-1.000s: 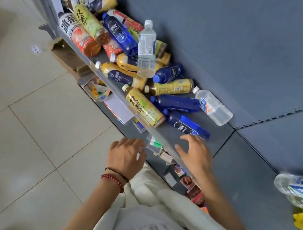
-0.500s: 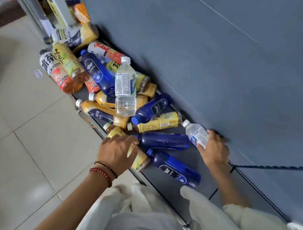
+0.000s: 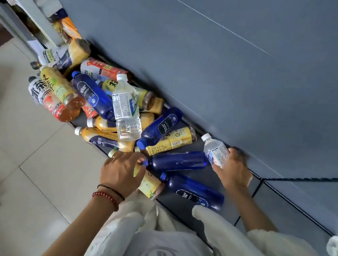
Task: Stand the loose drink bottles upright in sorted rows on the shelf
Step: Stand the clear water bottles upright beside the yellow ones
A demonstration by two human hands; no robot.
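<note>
Grey shelf (image 3: 213, 179) | left hand (image 3: 121, 173) grips tea bottle (image 3: 150, 187) | right hand (image 3: 234, 170) grips water bottle (image 3: 215, 150)

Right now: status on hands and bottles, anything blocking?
Right hand grips small water bottle at shelf back. Left hand over yellow tea bottle at front edge, grip unclear. Two blue bottles lie between; pile jumbled beyond.

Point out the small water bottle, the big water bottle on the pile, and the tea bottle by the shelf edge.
small water bottle (image 3: 217, 153): head view, on its label.
big water bottle (image 3: 124, 105): head view, on its label.
tea bottle (image 3: 150, 187): head view, on its yellow label.
</note>
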